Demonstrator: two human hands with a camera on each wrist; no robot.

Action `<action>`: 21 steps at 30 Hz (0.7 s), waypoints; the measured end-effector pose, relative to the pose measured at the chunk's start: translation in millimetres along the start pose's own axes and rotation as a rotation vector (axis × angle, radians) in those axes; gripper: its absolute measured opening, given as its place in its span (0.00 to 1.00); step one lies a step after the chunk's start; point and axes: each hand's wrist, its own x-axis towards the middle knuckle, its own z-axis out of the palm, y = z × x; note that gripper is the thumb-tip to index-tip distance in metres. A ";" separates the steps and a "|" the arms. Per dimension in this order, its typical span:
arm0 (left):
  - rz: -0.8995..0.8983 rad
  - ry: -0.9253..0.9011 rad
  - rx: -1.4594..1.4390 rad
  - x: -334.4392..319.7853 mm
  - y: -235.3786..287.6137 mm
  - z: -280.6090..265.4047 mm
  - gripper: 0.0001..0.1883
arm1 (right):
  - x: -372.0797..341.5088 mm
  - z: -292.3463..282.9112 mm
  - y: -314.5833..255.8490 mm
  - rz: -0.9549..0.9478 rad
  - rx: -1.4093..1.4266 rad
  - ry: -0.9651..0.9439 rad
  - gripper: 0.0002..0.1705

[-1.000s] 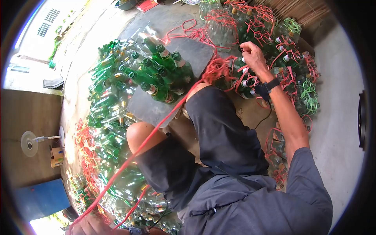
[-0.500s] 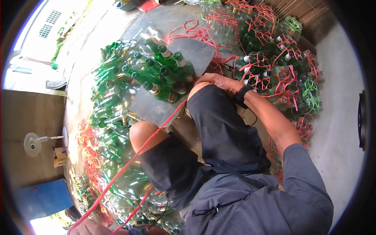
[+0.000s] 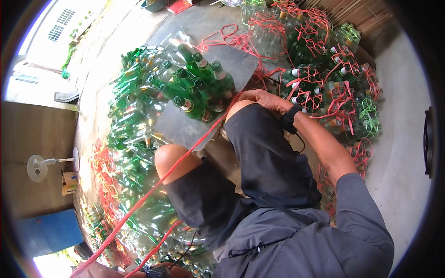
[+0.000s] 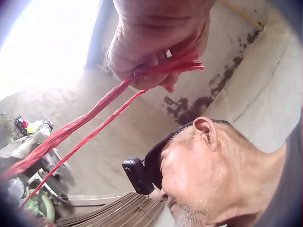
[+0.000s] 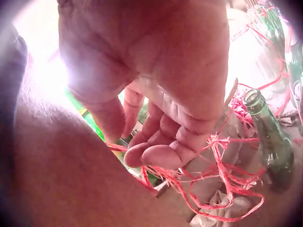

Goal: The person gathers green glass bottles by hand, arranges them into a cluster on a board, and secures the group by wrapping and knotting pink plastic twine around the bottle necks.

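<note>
Red plastic twine point(image 3: 178, 163) runs taut across the knees from lower left to the stone slab. My left hand point(image 3: 97, 270), at the lower left edge, grips its end; in the left wrist view a frayed red tuft point(image 4: 177, 66) sticks out of the fist. Beside the knee, my right hand point(image 3: 262, 99) pinches the twine next to a cluster of upright green bottles point(image 3: 199, 88) on the grey slab point(image 3: 178, 127). In the right wrist view the fingers point(image 5: 161, 153) are curled, and loose twine loops point(image 5: 227, 189) hang below them.
Many loose bottles point(image 3: 130, 125) lie heaped to the left of the slab. Bundled bottles point(image 3: 306, 88) tied with red and green twine stand on the right, by the grey wall point(image 3: 398, 153). A fan point(image 3: 38, 167) and a blue panel point(image 3: 48, 234) are at far left.
My right hand came down from above the tied bundles to the twine beside the knee. The raised tangle of twine there dropped from sight. My left hand shifted slightly toward the lower left.
</note>
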 end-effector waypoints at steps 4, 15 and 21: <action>0.030 -0.043 -0.009 8.3 1.5 9.0 0.10 | 0.9 7.9 -14.4 0.007 0.197 -0.008 0.24; -0.138 -0.102 0.175 -1.8 69.6 -9.9 0.05 | 9.5 -5.0 -11.3 0.106 -0.150 -0.205 0.23; -0.076 0.058 0.005 -20.0 74.1 -15.1 0.09 | -5.4 -7.7 -11.5 0.138 -0.189 -0.179 0.20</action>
